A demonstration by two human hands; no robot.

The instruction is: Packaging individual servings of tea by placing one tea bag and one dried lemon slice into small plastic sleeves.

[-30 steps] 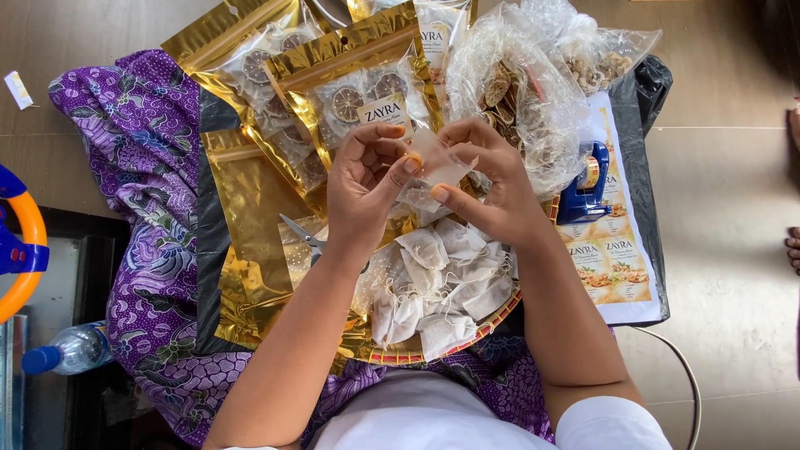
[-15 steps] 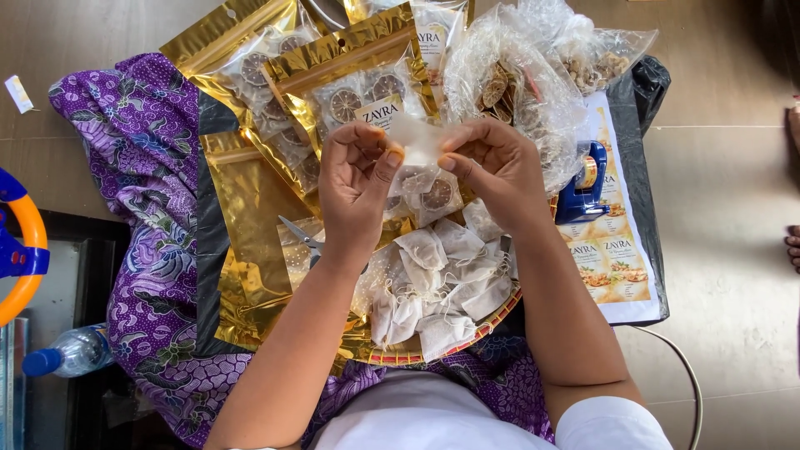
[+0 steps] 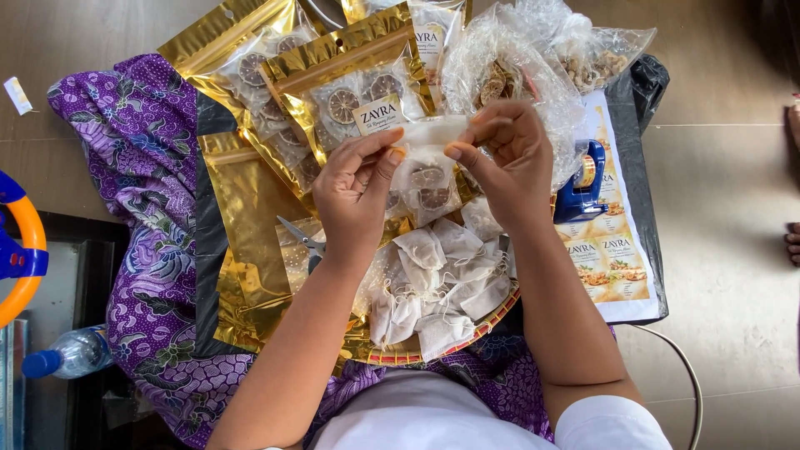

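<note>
Since a second ago, both hands have drawn slightly apart, stretching the top of a small white mesh pouch (image 3: pixel 425 171) holding dried citrus slices. The left hand (image 3: pixel 354 187) and right hand (image 3: pixel 508 154) each pinch a top corner, holding it above the lap. Nearer, a heap of filled pouches (image 3: pixel 437 283) lies on a woven tray (image 3: pixel 492 312), suggesting much is done. Gold packets (image 3: pixel 250 217), scissors (image 3: pixel 302 240) and purple cloth (image 3: pixel 142 200) cover a wooden floor (image 3: pixel 717 250).
</note>
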